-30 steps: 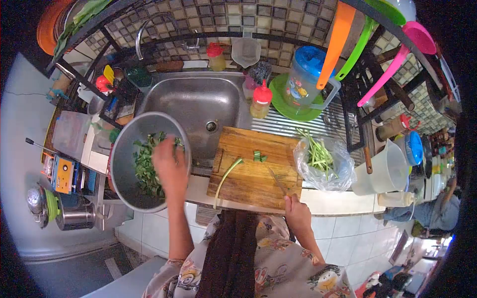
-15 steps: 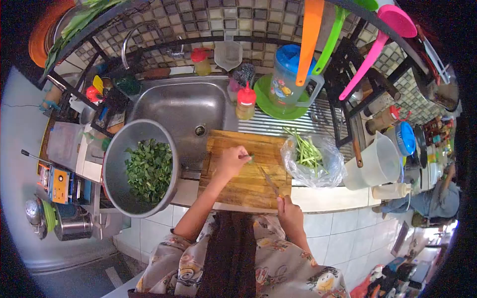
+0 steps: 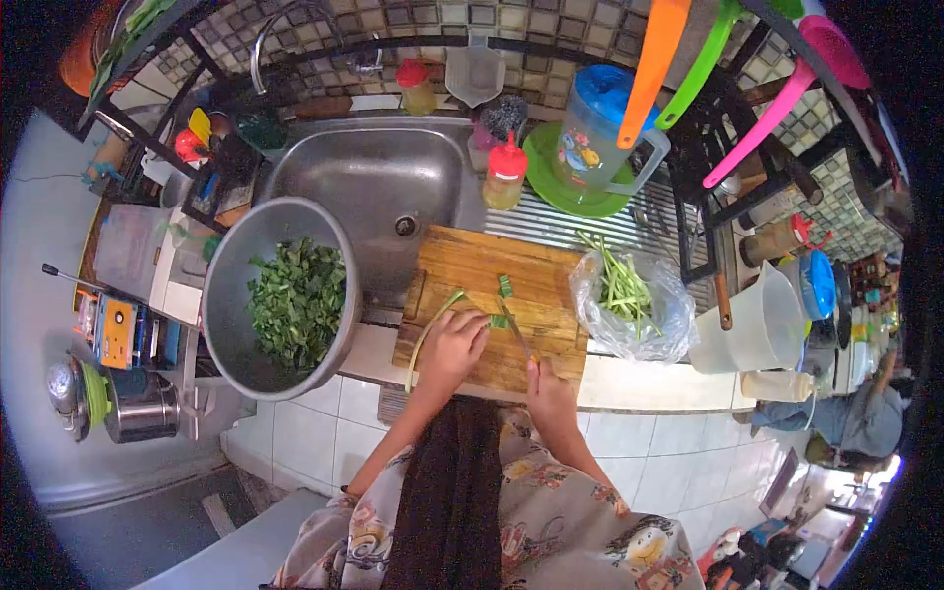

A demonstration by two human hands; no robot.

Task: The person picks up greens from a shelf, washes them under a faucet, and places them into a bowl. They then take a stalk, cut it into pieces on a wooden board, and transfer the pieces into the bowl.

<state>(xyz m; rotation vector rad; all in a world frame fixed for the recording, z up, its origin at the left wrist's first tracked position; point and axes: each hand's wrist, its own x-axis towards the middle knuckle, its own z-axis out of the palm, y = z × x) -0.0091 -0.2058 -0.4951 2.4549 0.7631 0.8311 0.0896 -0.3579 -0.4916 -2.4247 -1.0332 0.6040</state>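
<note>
The right hand (image 3: 548, 391) has its fingers clamped on a knife (image 3: 514, 329). The left hand (image 3: 452, 344) presses a green stem (image 3: 438, 313) on the cutting board (image 3: 462, 261), fingers together. A few cut pieces (image 3: 504, 287) lie there. The bowl (image 3: 221, 295) already holds many chopped leaves (image 3: 295, 305). More stems (image 3: 619, 285) in the bag (image 3: 651, 334) seem uncut.

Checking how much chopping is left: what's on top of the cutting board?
A green stalk under the left hand, its tail overhanging the board; a few cut pieces; the knife held by the right hand. The hand hides the stalk's cut end.
</note>
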